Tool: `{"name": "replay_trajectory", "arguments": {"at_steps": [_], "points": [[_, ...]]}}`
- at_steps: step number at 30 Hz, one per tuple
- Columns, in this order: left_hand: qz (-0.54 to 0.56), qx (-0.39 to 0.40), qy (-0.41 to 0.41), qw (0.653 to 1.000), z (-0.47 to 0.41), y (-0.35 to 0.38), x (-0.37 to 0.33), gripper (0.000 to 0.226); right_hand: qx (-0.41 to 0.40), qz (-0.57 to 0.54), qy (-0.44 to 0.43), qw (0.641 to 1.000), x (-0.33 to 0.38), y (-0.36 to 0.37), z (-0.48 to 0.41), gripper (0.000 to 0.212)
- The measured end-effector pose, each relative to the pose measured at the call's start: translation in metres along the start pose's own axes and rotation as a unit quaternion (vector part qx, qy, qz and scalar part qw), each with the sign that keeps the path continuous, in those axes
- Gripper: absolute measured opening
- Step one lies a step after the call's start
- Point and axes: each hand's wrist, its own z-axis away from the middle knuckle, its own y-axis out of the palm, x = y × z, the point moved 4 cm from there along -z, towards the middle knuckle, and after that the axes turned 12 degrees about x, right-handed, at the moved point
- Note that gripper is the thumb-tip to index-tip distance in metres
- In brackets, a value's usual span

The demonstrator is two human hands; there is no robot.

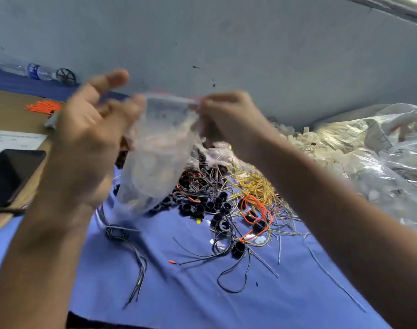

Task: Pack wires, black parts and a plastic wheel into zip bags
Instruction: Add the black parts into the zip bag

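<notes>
Above wire pile: clear zip bag, held up.
Right hand: pinches bag's rim.
Left hand: blurred, grip unclear.

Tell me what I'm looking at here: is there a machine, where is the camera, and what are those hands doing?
No machine here: a person works with bare hands, and one camera on their head looks down at them. The right hand pinches the top corner of a clear zip bag; the left hand, blurred by motion, holds its other side. Below, on a blue cloth, lie black parts and tangled yellow wires and orange wires. A plastic wheel stands far left by a water bottle. Big clear sacks lie to the right.
</notes>
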Motion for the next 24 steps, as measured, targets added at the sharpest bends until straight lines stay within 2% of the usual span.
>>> {"name": "replay_trajectory", "arguments": {"at_steps": [2,3,4,7,9,11,14,17,20,24], "points": [[0.007,-0.013,0.02,1.0,-0.001,-0.012,-0.013,0.058,0.005,-0.075,-0.031,0.997,0.031,0.003,-0.008,0.011],[-0.021,-0.005,0.024,0.999,0.0,-0.015,-0.019,0.07,0.005,-0.093,-0.042,0.995,0.043,0.002,-0.01,0.012],[-0.071,0.015,0.034,0.997,0.002,-0.015,-0.026,0.071,0.004,-0.097,-0.049,0.994,0.052,0.0,-0.011,0.013],[-0.225,0.091,0.073,0.967,0.009,-0.011,-0.037,0.037,-0.021,-0.069,-0.047,0.996,0.06,-0.012,-0.007,0.015],[-0.273,0.108,0.074,0.953,0.011,-0.014,-0.035,0.028,-0.028,-0.001,-0.048,0.998,0.059,-0.02,-0.002,0.016],[-0.296,0.118,0.068,0.945,0.01,-0.017,-0.031,0.027,-0.041,0.069,-0.045,0.996,0.056,-0.032,0.004,0.025],[-0.314,0.121,0.071,0.939,0.011,-0.016,-0.031,0.028,-0.027,0.153,-0.04,0.987,0.058,-0.041,0.01,0.023],[-0.32,0.122,0.068,0.937,0.008,-0.012,-0.026,0.025,-0.026,0.181,-0.043,0.982,0.059,-0.048,0.01,0.02],[-0.322,0.121,0.075,0.936,0.004,-0.011,-0.021,0.028,0.0,0.23,-0.011,0.973,0.053,-0.049,0.009,0.024],[-0.338,0.123,0.071,0.93,0.005,-0.017,-0.018,0.038,0.013,0.217,0.004,0.976,0.042,-0.05,0.005,0.028]]}}
